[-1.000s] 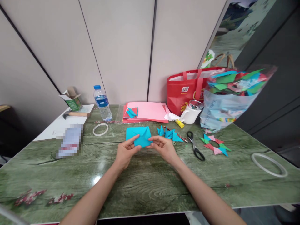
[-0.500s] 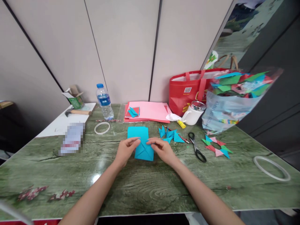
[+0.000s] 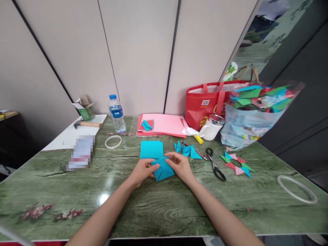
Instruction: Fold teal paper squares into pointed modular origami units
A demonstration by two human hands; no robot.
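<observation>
Between my hands is a square of blue origami paper [image 3: 164,172] with diagonal creases or folded flaps on its face, slightly turned on the table. My left hand [image 3: 143,172] pinches its left edge, thumb on top and fingers beneath. At its upper right corner, my right hand [image 3: 180,165] grips it with thumb and fingers. Just behind lies a stack of blue paper [image 3: 151,149]. Folded blue paper pieces [image 3: 188,150] are heaped to the right, beside black-handled scissors [image 3: 215,164]. Farther right sits a ring of coloured folded pieces [image 3: 237,164].
At the back are pink and red paper sheets [image 3: 166,124], a water bottle [image 3: 117,116], a white mug [image 3: 211,128], a yellow glue stick [image 3: 198,138], a red bag [image 3: 194,102] and a plastic bag of folded paper [image 3: 251,116]. A hammer [image 3: 88,124] lies left; white rings [image 3: 297,189] lie on the table.
The creased blue paper has come nearer to me and turned, apart from the stack behind it. My left hand has shifted right and down to its edge. The view has tilted slightly.
</observation>
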